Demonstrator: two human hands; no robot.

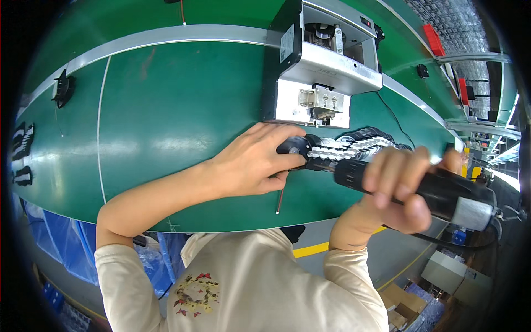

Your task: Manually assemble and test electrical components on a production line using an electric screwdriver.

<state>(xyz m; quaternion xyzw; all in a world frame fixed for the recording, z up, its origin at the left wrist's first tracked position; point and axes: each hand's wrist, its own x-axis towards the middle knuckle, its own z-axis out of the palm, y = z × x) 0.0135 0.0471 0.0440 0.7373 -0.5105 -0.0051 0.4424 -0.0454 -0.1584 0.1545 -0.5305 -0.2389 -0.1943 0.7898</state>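
My left hand (249, 157) lies low on the green table, its thumb and fingers closed round a small black rounded part (294, 146). A thin red wire (280, 200) trails from beneath that hand. In my right hand (399, 185) is a black electric screwdriver (442, 191), held nearly level with its tip pointing left at the black part. Whether the tip touches it I cannot tell. Just behind the screwdriver's nose lies a cluster of black and silver pieces (354, 146), partly covered by the tool and my fingers.
A metal screw feeder (332, 74) stands right beyond my left hand. Far left on the table (166, 105) sits a black part (63, 88), with several more dark pieces (23, 141) by the left edge. Cardboard boxes (406, 307) are on the floor at lower right.
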